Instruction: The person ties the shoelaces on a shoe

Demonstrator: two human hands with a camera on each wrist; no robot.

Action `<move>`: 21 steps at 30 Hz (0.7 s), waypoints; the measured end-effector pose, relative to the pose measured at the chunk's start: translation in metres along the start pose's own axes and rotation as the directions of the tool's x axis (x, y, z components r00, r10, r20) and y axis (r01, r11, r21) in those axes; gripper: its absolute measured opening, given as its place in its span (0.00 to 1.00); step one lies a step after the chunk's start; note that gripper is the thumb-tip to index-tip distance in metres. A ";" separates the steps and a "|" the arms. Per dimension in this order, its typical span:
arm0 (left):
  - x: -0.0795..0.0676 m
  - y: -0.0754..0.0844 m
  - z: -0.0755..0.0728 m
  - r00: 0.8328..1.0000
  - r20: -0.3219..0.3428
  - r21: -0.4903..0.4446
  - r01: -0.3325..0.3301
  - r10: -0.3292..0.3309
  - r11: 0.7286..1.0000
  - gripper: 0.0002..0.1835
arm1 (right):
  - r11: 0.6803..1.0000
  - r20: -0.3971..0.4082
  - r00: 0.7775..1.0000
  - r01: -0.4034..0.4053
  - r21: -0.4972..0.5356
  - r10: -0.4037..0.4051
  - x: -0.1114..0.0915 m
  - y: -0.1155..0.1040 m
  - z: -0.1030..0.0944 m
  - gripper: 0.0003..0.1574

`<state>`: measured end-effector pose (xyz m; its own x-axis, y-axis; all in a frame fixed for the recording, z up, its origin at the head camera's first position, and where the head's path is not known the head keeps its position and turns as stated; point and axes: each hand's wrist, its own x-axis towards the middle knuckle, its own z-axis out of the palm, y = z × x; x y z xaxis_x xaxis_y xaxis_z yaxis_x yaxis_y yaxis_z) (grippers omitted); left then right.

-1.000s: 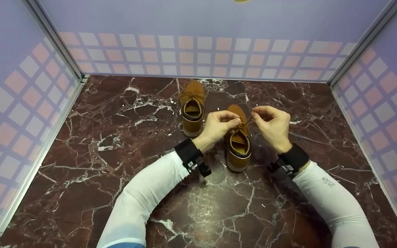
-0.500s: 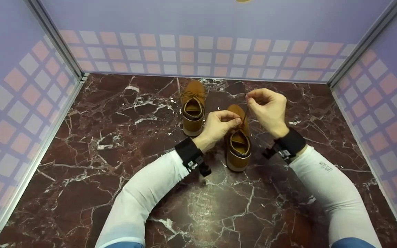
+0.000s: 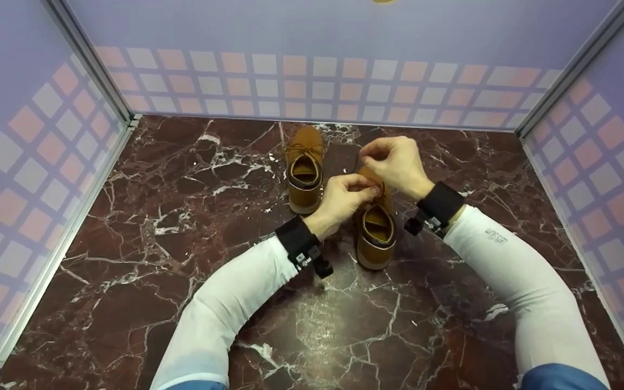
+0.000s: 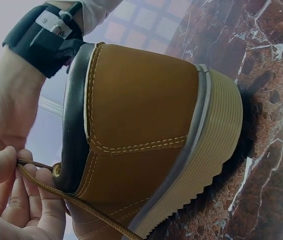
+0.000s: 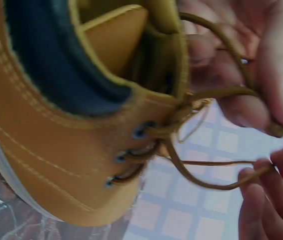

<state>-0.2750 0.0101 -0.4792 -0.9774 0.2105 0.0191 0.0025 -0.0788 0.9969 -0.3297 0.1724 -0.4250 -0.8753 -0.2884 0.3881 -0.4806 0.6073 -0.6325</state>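
A tan lace-up shoe [image 3: 375, 238] stands upright on the floor with its toe pointing away from me. At its lacing, my left hand [image 3: 342, 197] pinches a folded loop of brown shoelace [image 5: 221, 92], clearest in the right wrist view. My right hand [image 3: 398, 162], over the toe, pinches another stretch of the lace between thumb and finger. The left wrist view shows a strand of the shoelace [image 4: 86, 205] running from the left fingers [image 4: 19, 205] past the shoe's side. The toe is partly covered by both hands in the head view.
A matching tan shoe [image 3: 305, 168], its lace in a bow, stands just left and farther back. Dark red marbled floor [image 3: 182, 260] spreads around. Lilac wall panels with pink and white squares, including the back wall [image 3: 312, 81], enclose it on three sides.
My right hand has risen from the shoe's right side, pulling the lace away, then swung left over the toe. My left hand keeps its pinch in nearly the same place.
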 end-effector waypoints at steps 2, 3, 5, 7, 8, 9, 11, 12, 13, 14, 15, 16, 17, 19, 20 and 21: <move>0.000 -0.001 0.000 1.000 -0.002 -0.001 -0.003 0.003 1.000 0.08 | 1.000 0.117 0.993 -0.005 -0.007 0.006 0.001 0.003 0.004 0.10; 0.000 -0.001 0.000 1.000 -0.002 0.003 -0.003 0.003 1.000 0.08 | 1.000 0.173 0.985 -0.004 0.006 0.003 0.002 0.005 0.005 0.12; 0.000 -0.002 0.000 1.000 -0.003 0.004 -0.004 0.004 1.000 0.08 | 0.999 0.275 0.961 -0.008 0.043 -0.004 0.002 0.008 0.008 0.15; 0.000 -0.002 0.000 1.000 0.000 -0.015 0.006 -0.006 1.000 0.09 | 0.998 0.346 0.938 -0.007 0.070 -0.018 0.002 0.010 0.009 0.19; 0.000 -0.002 0.000 1.000 0.000 -0.019 0.010 -0.010 1.000 0.09 | 0.997 0.368 0.930 -0.003 0.076 -0.025 0.002 0.010 0.009 0.20; -0.001 -0.001 0.000 1.000 -0.001 -0.023 0.013 -0.013 1.000 0.09 | 0.997 0.377 0.926 0.010 0.076 -0.038 0.001 0.010 0.008 0.22; -0.001 0.000 0.000 1.000 -0.001 -0.033 0.016 -0.016 0.999 0.11 | 0.997 0.372 0.927 0.027 0.071 -0.052 -0.001 0.009 0.006 0.23; -0.001 0.000 0.000 1.000 -0.001 -0.036 0.017 -0.017 0.999 0.11 | 0.997 0.359 0.931 0.040 0.068 -0.062 -0.001 0.009 0.004 0.23; -0.001 0.001 0.000 1.000 -0.001 -0.038 0.014 -0.014 0.999 0.11 | 0.996 0.345 0.936 0.048 0.069 -0.069 -0.003 0.008 0.002 0.22; -0.001 0.001 0.000 1.000 -0.001 -0.040 0.014 -0.014 0.999 0.12 | 0.996 0.325 0.943 0.055 0.069 -0.075 -0.004 0.008 0.000 0.22; -0.001 0.002 0.000 1.000 0.001 -0.044 0.016 -0.016 0.999 0.12 | 0.996 0.303 0.950 0.057 0.071 -0.076 -0.005 0.008 -0.002 0.21; 0.000 0.002 0.000 1.000 0.002 -0.047 0.019 -0.019 0.999 0.12 | 0.996 0.282 0.957 0.051 0.073 -0.070 -0.006 0.009 -0.004 0.20; 0.000 0.002 0.000 1.000 0.002 -0.048 0.020 -0.020 0.999 0.11 | 0.996 0.262 0.963 0.044 0.075 -0.062 -0.007 0.010 -0.006 0.19; 0.000 0.001 0.000 1.000 -0.002 -0.051 0.023 -0.023 0.998 0.11 | 0.997 0.232 0.972 0.019 0.077 -0.037 -0.011 0.012 -0.011 0.16; 0.000 0.001 0.000 1.000 -0.004 -0.049 0.024 -0.024 0.998 0.11 | 0.997 0.222 0.975 0.009 0.077 -0.026 -0.012 0.014 -0.013 0.15; 0.001 0.001 -0.001 1.000 -0.008 -0.046 0.021 -0.022 0.999 0.11 | 0.997 0.218 0.976 -0.004 0.078 -0.014 -0.014 0.016 -0.015 0.13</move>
<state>-0.2757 0.0093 -0.4785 -0.9788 0.2047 -0.0033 -0.0281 -0.1187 0.9925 -0.3244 0.1972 -0.4306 -0.8592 -0.4512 0.2412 -0.4802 0.5488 -0.6843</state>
